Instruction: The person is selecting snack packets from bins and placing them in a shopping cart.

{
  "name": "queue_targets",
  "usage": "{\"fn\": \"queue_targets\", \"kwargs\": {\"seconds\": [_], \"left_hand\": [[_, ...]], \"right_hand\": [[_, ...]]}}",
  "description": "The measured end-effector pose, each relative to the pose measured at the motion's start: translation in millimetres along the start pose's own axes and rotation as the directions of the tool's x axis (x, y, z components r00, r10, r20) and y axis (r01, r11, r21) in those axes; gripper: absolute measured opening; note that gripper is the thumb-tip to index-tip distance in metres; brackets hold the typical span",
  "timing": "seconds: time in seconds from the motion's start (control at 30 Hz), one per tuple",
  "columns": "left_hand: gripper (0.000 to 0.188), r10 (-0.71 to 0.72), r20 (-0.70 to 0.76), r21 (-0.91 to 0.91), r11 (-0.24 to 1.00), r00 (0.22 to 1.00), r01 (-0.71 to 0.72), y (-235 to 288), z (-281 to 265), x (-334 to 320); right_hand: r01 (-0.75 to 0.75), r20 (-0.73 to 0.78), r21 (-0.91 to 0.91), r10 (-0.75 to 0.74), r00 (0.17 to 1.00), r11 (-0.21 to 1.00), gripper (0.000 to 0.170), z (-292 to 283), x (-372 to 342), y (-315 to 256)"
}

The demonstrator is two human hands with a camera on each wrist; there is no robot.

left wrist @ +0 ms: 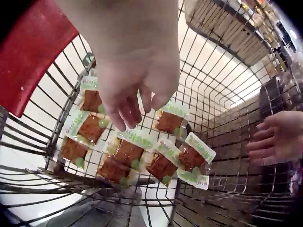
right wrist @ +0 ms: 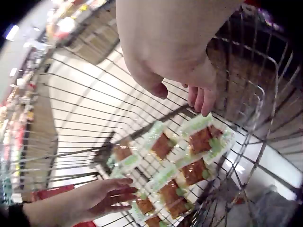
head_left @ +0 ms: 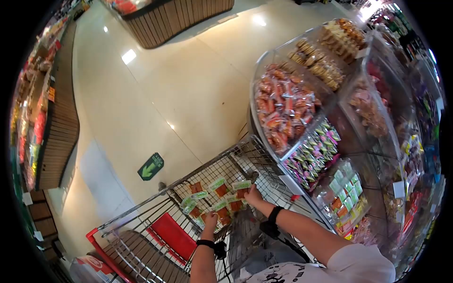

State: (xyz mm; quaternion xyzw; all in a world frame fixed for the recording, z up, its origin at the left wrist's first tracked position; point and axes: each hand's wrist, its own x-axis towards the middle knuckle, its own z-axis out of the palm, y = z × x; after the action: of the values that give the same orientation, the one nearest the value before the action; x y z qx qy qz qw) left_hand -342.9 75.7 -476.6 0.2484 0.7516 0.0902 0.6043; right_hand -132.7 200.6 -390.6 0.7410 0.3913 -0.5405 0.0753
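Several flat clear packets (head_left: 220, 187) with green-and-white labels and reddish-brown food inside lie spread on the wire floor of a shopping cart (head_left: 141, 203). My left hand (left wrist: 139, 85) hangs over the packets at the seat side, its fingers loose and pointing down, with nothing held. Farther along, my right hand (right wrist: 175, 66) is above the packets near the cart's side, fingers relaxed and thumb apart. Just below its fingertips is a packet (right wrist: 206, 137) that overlaps another. In the left wrist view, the right hand's fingers (left wrist: 262, 142) show bare and slightly bent.
A red seat flap (head_left: 173, 236) is at the cart's handle end. On the right, a round display bin (head_left: 255, 104) holds wrapped snacks in clear compartments, close against the cart. Wood-slatted counters (head_left: 56, 132) stand left and ahead. A green arrow sign (head_left: 151, 167) marks the floor.
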Motion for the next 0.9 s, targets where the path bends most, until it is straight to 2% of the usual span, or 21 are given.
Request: {"fn": "queue_targets", "kwargs": {"seconds": [0.03, 0.07, 0.1, 0.17, 0.2, 0.3, 0.33, 0.4, 0.43, 0.47, 0.5, 0.57, 0.6, 0.63, 0.7, 0.73, 0.77, 0.83, 0.87, 0.9], "left_hand": [[0.035, 0.015, -0.008, -0.025, 1.0, 1.0, -0.015, -17, 3, 13], [0.035, 0.042, -0.013, -0.055, 0.998, 0.999, -0.043, -28, 16, 31], [0.035, 0.066, -0.015, -0.09, 0.994, 0.998, -0.067, -37, 33, 45], [0.037, 0.147, 0.016, -0.106, 0.984, 0.989, -0.145, -21, 53, 42], [0.037, 0.189, 0.032, -0.118, 0.976, 0.981, -0.185, -8, 63, 44], [0.044, 0.269, 0.028, -0.096, 0.959, 0.963, -0.265, -2, 86, 56], [0.046, 0.2, 0.074, -0.192, 0.964, 0.977, -0.183, 2, 90, 60], [0.051, 0.084, 0.172, -0.363, 0.932, 0.982, -0.016, 10, 94, 67], [0.053, 0.13, 0.156, -0.379, 0.923, 0.979, -0.062, 13, 98, 70], [0.054, 0.179, 0.139, -0.391, 0.914, 0.974, -0.112, 17, 101, 71], [0.056, 0.229, 0.122, -0.4, 0.902, 0.966, -0.164, 23, 100, 71], [0.056, 0.022, 0.247, -0.449, 0.888, 0.969, 0.094, 39, 95, 67], [0.055, -0.073, 0.308, -0.46, 0.861, 0.948, 0.216, 46, 92, 64], [0.052, -0.003, 0.351, -0.571, 0.792, 0.936, 0.217, 46, 91, 63], [0.045, 0.162, 0.408, -0.753, 0.616, 0.899, 0.231, 47, 89, 61], [0.042, 0.204, 0.393, -0.779, 0.592, 0.897, 0.206, 73, 72, 35], [0.04, 0.271, 0.361, -0.789, 0.599, 0.892, 0.138, 89, 65, 19], [0.036, 0.397, 0.298, -0.798, 0.603, 0.868, -0.002, 117, 48, -18], [0.031, 0.269, 0.353, -0.671, 0.74, 0.896, 0.042, 132, 34, -44], [0.03, 0.329, 0.266, -0.609, 0.786, 0.906, -0.107, 140, 26, -63]], "right_hand": [[-0.199, 0.059, 0.038, 0.197, 0.979, 0.979, 0.066, 8, 12, -5], [-0.334, -0.077, 0.052, 0.337, 0.938, 0.941, 0.077, 36, 53, 21], [-0.367, -0.073, 0.083, 0.373, 0.925, 0.927, 0.077, 39, 66, 27], [-0.434, -0.048, 0.139, 0.443, 0.895, 0.89, 0.077, 53, 75, 38], [-0.406, -0.058, 0.085, 0.412, 0.909, 0.91, 0.073, 58, 81, 46], [-0.149, -0.278, 0.026, 0.151, 0.949, 0.988, 0.066, 93, 113, 100], [-0.196, -0.311, 0.066, 0.207, 0.928, 0.978, 0.048, 89, 105, 87], [-0.268, -0.114, 0.108, 0.279, 0.953, 0.957, 0.042, 66, 92, 58], [-0.302, -0.016, 0.127, 0.306, 0.952, 0.945, 0.039, 61, 93, 58], [-0.174, -0.061, 0.179, 0.187, 0.98, 0.968, 0.027, 79, 119, 95], [-0.064, -0.046, 0.158, 0.073, 0.996, 0.985, 0.023, 79, 118, 94], [0.164, -0.017, 0.122, -0.163, 0.986, 0.979, 0.016, 74, 118, 88], [0.158, -0.004, 0.061, -0.158, 0.987, 0.986, 0.012, 60, 93, 57], [0.269, -0.074, -0.049, -0.272, 0.959, 0.962, 0.013, 58, 77, 42], [0.445, -0.185, -0.287, -0.505, 0.843, 0.848, 0.015, 54, 49, 19], [0.523, -0.193, -0.31, -0.591, 0.783, 0.794, 0.017, 51, 31, 9], [0.595, -0.204, -0.336, -0.673, 0.711, 0.73, 0.019, 46, 12, 1], [0.72, -0.218, -0.269, -0.769, 0.602, 0.64, 0.022, 30, -36, -11], [0.765, -0.215, -0.264, -0.809, 0.547, 0.587, 0.022, 15, -58, -13], [0.807, -0.213, -0.258, -0.846, 0.489, 0.532, 0.022, 2, -81, -14]]}}
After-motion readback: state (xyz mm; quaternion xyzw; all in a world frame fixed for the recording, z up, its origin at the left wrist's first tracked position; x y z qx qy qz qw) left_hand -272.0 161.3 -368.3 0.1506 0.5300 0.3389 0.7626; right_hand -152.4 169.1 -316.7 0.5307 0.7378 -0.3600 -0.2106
